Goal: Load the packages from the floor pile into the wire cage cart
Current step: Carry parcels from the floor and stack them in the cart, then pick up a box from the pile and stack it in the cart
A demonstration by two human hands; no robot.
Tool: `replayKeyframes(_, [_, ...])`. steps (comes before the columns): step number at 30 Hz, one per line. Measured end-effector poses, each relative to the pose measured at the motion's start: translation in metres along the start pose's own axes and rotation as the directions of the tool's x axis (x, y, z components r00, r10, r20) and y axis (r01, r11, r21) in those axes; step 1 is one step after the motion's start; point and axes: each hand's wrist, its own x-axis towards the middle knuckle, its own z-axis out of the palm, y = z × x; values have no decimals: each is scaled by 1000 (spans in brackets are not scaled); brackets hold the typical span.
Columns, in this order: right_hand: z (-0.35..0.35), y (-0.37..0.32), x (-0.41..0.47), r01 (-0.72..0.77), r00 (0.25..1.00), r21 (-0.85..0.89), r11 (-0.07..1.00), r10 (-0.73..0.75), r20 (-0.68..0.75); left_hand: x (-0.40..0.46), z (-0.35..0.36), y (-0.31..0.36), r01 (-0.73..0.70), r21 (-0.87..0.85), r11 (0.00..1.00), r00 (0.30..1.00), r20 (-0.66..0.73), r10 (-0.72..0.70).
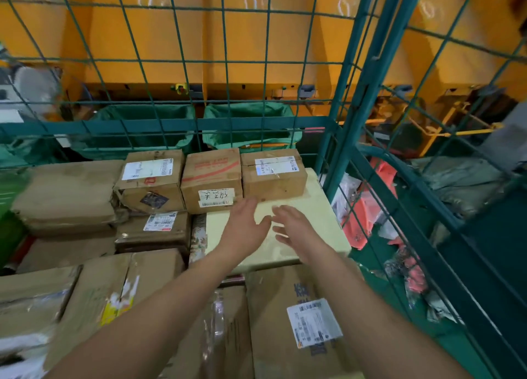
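A flat pale yellow package (299, 236) was seen lying inside the green wire cage cart (348, 116), on top of other boxes in its far right corner. Both hands were held over it with fingers straight and relaxed, nothing grasped: the left hand (245, 227) above its middle, the right hand (293, 227) just beside it; whether they touched the surface could not be told. Three small cardboard boxes (212, 179) were lined up at the back, the rightmost resting on the yellow package's far edge. Larger brown cartons (288, 316) were packed nearer the camera. Beyond the mesh, green sacks (248, 122) and orange chutes (228, 50) were visible.
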Motion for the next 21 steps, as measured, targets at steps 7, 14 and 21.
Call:
replayKeyframes(7, [53, 19, -108, 27, 998, -10, 1000, -27, -55, -87, -50, -5, 199, -475, 857, 979, 60, -194])
replayKeyframes(14, [129, 88, -236, -38, 985, -3, 999, 37, -171, -224, -101, -39, 380, -698, 607, 923, 247, -295])
replayKeyframes(21, [189, 170, -357, -197, 955, 120, 973, 219, -201, -352, -97, -93, 583, -577, 572, 807, 488, -331])
